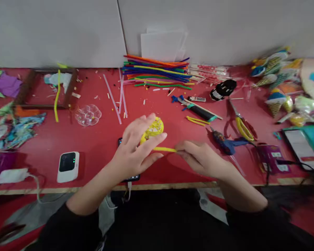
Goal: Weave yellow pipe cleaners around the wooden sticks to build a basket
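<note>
Red bench [94,139]: spans the whole view, with a pale wall along its back edge and craft scraps scattered over it.
Pipe-cleaner pile [157,71]: many colours, lying flat at the middle of the back edge.
Left hand [136,146]: near the middle of the front edge, fingers curled around the yellow ball, with the thumb under it.
Right hand [201,158]: just right of the left hand, fingertips pinched on the end of the yellow strand.
Glue gun [226,143]: blue, lying on the bench just beyond the right hand.
Scissors [242,125]: yellow handles, further toward the right edge than the glue gun.
White device [67,166]: near the front edge, well left of the left hand, with a green light showing.
Yellow ball [154,128]: a wound wad of pipe cleaner, held above the bench in the left hand's fingers.
Yellow strand [164,149]: runs level from the ball's underside to the right hand's fingertips.
</note>
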The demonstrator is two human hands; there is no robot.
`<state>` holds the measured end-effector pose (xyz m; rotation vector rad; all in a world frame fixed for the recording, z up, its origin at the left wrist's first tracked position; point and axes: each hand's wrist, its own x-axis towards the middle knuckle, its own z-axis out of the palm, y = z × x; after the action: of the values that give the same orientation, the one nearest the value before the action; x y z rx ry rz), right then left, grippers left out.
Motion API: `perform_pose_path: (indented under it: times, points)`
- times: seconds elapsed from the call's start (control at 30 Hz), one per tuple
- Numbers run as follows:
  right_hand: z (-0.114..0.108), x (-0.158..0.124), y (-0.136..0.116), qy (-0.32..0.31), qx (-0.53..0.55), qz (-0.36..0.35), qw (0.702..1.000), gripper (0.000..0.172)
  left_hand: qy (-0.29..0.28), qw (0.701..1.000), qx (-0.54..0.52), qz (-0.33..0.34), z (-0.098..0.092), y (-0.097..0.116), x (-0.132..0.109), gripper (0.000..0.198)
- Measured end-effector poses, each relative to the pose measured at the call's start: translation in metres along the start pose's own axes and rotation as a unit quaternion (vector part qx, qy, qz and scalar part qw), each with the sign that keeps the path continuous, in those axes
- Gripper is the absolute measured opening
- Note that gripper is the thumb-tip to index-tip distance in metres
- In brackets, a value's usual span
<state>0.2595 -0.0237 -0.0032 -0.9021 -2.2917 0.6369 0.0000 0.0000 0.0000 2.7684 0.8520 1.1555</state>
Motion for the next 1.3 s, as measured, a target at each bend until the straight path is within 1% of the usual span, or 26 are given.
perform_pose_path:
  times: [0.03, 0.07, 0.13, 0.2, 0.27, 0.33, 0.4, 0.47, 0.53, 0.57, 0.6, 0.67, 0.7, 0.77, 0.83, 0.87, 0.9, 0.97, 1.0, 1.03, 1.1, 1.23, 1.3]
  points:
    - [0.001, -0.002, 0.001, 0.006, 0.005, 0.005, 1.0, 0.016, -0.042, 0.999, -0.02, -0.005, 0.0, -0.001, -0.002, 0.024]
    - [0.002, -0.003, 0.002, 0.012, 0.009, 0.01, 1.0, 0.015, -0.08, 0.996, -0.041, -0.014, -0.001, -0.001, -0.004, 0.02]
    - [0.002, -0.007, 0.005, 0.025, 0.013, 0.024, 0.999, 0.014, -0.144, 0.985, -0.084, -0.041, -0.002, -0.001, -0.007, 0.027]
    - [0.0, -0.012, 0.01, 0.038, 0.011, 0.041, 0.998, 0.013, -0.195, 0.968, -0.134, -0.086, -0.004, -0.001, -0.011, 0.036]
    - [-0.004, -0.017, 0.017, 0.052, 0.003, 0.056, 0.997, 0.013, -0.22, 0.951, -0.168, -0.136, -0.007, 0.0, -0.014, 0.038]
    - [-0.009, -0.021, 0.023, 0.066, -0.011, 0.065, 0.996, 0.013, -0.217, 0.943, -0.176, -0.183, -0.009, 0.0, -0.018, 0.036]
    - [-0.013, -0.022, 0.027, 0.065, -0.024, 0.07, 0.995, 0.014, -0.193, 0.943, -0.174, -0.206, -0.009, 0.001, -0.021, 0.03]
    - [-0.013, -0.021, 0.026, 0.039, -0.043, 0.071, 0.996, 0.014, -0.177, 0.945, -0.178, -0.207, -0.007, 0.002, -0.024, 0.025]
    - [-0.008, -0.018, 0.019, 0.001, -0.067, 0.082, 0.994, 0.011, -0.179, 0.944, -0.188, -0.205, -0.003, 0.005, -0.025, 0.023]
    - [-0.004, -0.015, 0.013, -0.014, -0.078, 0.092, 0.993, 0.016, -0.186, 0.941, -0.195, -0.204, 0.0, 0.006, -0.026, 0.023]
    - [0.002, -0.013, 0.006, -0.021, -0.084, 0.102, 0.991, 0.027, -0.195, 0.938, -0.201, -0.204, 0.002, 0.008, -0.025, 0.023]
    - [0.015, -0.009, -0.007, 0.004, -0.088, 0.105, 0.991, 0.047, -0.215, 0.932, -0.205, -0.209, 0.006, 0.013, -0.024, 0.026]
    - [0.022, -0.007, -0.012, 0.025, -0.087, 0.091, 0.992, 0.049, -0.223, 0.929, -0.203, -0.214, 0.008, 0.015, -0.023, 0.028]
    - [0.032, -0.004, -0.019, 0.063, -0.08, 0.05, 0.994, 0.039, -0.234, 0.926, -0.195, -0.224, 0.007, 0.02, -0.023, 0.033]
    - [0.036, -0.002, -0.021, 0.089, -0.083, 0.006, 0.993, 0.025, -0.236, 0.92, -0.205, -0.238, 0.004, 0.024, -0.023, 0.029]
    - [0.037, -0.001, -0.02, 0.097, -0.091, -0.011, 0.991, 0.022, -0.237, 0.909, -0.228, -0.255, 0.002, 0.026, -0.023, 0.022]
    - [0.036, -0.001, -0.019, 0.104, -0.103, -0.023, 0.989, 0.021, -0.238, 0.893, -0.26, -0.281, 0.0, 0.027, -0.024, 0.016]
    - [0.034, 0.0, -0.016, 0.111, -0.131, -0.03, 0.985, 0.023, -0.244, 0.844, -0.327, -0.348, -0.005, 0.03, -0.025, 0.021]
    - [0.034, 0.0, -0.015, 0.112, -0.14, -0.029, 0.983, 0.023, -0.249, 0.821, -0.348, -0.378, -0.008, 0.031, -0.025, 0.021]
    - [0.034, 0.0, -0.015, 0.113, -0.145, -0.026, 0.983, 0.022, -0.254, 0.806, -0.356, -0.399, -0.01, 0.032, -0.026, 0.016]
    - [0.037, 0.001, -0.015, 0.112, -0.147, -0.023, 0.983, 0.02, -0.264, 0.792, -0.357, -0.418, -0.012, 0.033, -0.026, 0.006]
    - [0.048, -0.001, -0.016, 0.104, -0.152, -0.044, 0.982, 0.025, -0.259, 0.781, -0.368, -0.432, -0.012, 0.034, -0.023, 0.011]
    - [0.053, -0.003, -0.018, 0.1, -0.152, -0.055, 0.982, 0.025, -0.249, 0.778, -0.369, -0.443, -0.009, 0.035, -0.021, 0.016]
